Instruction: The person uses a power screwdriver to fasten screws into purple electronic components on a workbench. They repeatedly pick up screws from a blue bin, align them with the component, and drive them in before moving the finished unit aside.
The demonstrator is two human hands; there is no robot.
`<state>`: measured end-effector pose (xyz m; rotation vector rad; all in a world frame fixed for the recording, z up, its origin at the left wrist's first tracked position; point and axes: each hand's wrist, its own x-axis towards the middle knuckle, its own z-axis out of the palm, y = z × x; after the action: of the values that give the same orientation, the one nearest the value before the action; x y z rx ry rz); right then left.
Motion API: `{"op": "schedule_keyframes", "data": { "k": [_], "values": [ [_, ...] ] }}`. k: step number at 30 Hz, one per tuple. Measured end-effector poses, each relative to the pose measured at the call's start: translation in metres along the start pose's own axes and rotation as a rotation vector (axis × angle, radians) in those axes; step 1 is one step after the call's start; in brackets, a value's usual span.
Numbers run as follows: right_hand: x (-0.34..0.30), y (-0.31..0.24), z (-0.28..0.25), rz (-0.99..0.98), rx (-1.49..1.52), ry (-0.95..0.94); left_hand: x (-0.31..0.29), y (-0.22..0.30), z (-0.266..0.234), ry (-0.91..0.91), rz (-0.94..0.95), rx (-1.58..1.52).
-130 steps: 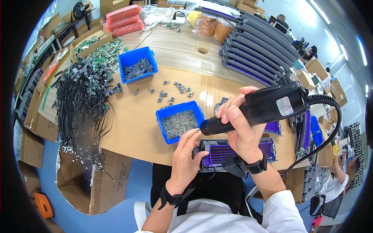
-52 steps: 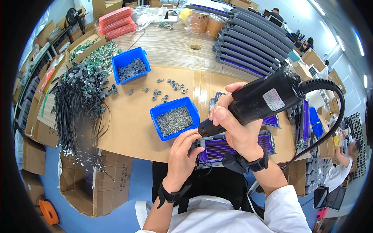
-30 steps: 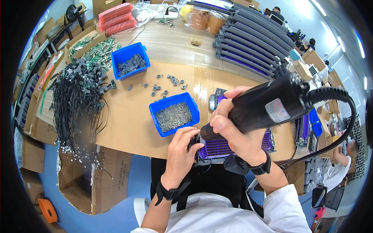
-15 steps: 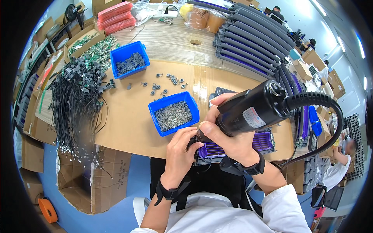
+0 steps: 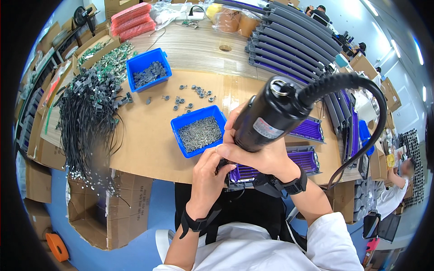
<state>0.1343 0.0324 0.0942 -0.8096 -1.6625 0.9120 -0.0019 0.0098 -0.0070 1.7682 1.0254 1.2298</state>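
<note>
Tipped upright since before: black electric screwdriver (image 5: 271, 115), gripped by right hand (image 5: 260, 156). Left hand (image 5: 209, 174) pinching purple-ribbed part (image 5: 246, 173) beside blue screw bin (image 5: 199, 131).

a pale rectangular label (image 5: 266, 128) sits on the black power screwdriver's barrel. red flat packs (image 5: 131, 17) are stacked at the table's far left. brown cardboard boxes (image 5: 115, 212) stand under the table edge, others (image 5: 377, 72) far right.

- Your right hand (image 5: 260, 156) is gripping a black electric screwdriver (image 5: 271, 115) upright over a purple-finned part (image 5: 266, 169).
- Your left hand (image 5: 205, 174) is steadying that part beside a blue screw bin (image 5: 199, 131).
</note>
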Motion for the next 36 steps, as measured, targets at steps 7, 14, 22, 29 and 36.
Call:
{"op": "schedule_keyframes", "data": {
  "k": [7, 14, 22, 29, 36],
  "values": [
    [0.001, -0.001, 0.001, 0.012, 0.001, -0.027, 0.000, 0.005, -0.002, -0.008, -0.029, 0.009],
    [-0.004, -0.001, 0.002, -0.028, -0.039, 0.029, -0.001, 0.002, 0.001, -0.007, -0.034, -0.012],
    [-0.024, -0.047, -0.047, -0.021, -0.510, 0.189, 0.002, 0.005, 0.000, -0.082, 0.020, 0.075],
    [-0.078, -0.032, -0.104, 0.168, -1.042, -0.170, 0.005, 0.018, 0.003, -0.141, -0.052, 0.240],
    [-0.129, -0.027, -0.104, 0.049, -1.201, -0.012, -0.016, 0.040, -0.001, -0.059, -0.005, 0.166]
  ]
}}
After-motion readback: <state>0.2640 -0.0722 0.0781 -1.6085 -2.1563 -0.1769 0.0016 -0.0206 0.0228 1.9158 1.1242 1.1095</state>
